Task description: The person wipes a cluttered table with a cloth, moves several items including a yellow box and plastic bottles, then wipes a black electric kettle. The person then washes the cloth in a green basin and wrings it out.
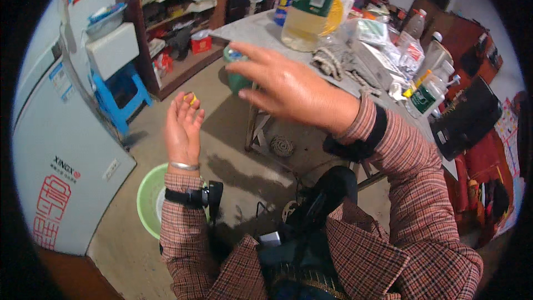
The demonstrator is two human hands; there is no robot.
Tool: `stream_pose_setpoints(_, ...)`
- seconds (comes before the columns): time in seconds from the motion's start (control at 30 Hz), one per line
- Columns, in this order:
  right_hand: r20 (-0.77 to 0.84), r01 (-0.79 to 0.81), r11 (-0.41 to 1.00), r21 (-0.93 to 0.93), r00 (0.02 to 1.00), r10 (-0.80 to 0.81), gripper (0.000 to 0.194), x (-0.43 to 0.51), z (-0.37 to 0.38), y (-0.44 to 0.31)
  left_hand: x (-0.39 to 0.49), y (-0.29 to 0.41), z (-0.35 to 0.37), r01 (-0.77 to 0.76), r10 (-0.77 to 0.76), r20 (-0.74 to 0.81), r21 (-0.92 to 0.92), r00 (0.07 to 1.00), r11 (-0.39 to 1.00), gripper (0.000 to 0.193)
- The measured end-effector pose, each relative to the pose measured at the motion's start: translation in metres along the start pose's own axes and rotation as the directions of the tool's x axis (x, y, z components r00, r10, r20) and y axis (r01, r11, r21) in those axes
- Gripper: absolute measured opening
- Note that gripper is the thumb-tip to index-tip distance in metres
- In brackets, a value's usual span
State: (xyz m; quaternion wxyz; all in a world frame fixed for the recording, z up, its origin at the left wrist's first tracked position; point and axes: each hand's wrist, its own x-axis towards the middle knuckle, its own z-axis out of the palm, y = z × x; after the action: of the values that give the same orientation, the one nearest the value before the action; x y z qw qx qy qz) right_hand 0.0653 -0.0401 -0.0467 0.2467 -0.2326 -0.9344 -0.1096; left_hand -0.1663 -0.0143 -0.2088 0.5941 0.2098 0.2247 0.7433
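Note:
My left hand (183,131) is raised palm up over the floor, its fingers bent around a small yellow object (190,99) whose kind cannot be made out. My right hand (287,85) reaches across the near corner of a grey table, fingers spread. Its fingertips overlap a green container (238,81) at the table's edge; whether they touch it cannot be told. Just beyond this hand, a large plastic bottle (306,14) with a green label and some pale yellow liquid stands on the table (254,29).
A green basin (148,204) rests on the floor behind my left forearm. A blue plastic stool (120,100) and a freezer or refrigerator (70,154) are at the left. Bottles, boxes and a knotted cloth (329,60) crowd the table; shelves (187,71) stand behind.

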Motion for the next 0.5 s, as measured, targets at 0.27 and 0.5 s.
stream_pose_setpoints(0.27, -0.206, -0.185, 0.959, -0.216, 0.968, 0.140, 0.042, -0.061, -0.052, 0.026, -0.022, -0.030, 0.019, 0.107, -0.129, 0.185, 0.128, 0.974, 0.986, 0.039)
stream_pose_setpoints(0.5, 0.124, -0.676, 0.702, -0.223, 0.695, 0.709, 0.074, -0.081, -0.063, 0.113, -0.036, -0.051, 0.033, 0.187, -0.233, 0.229, 0.204, 0.945, 0.961, 0.039)
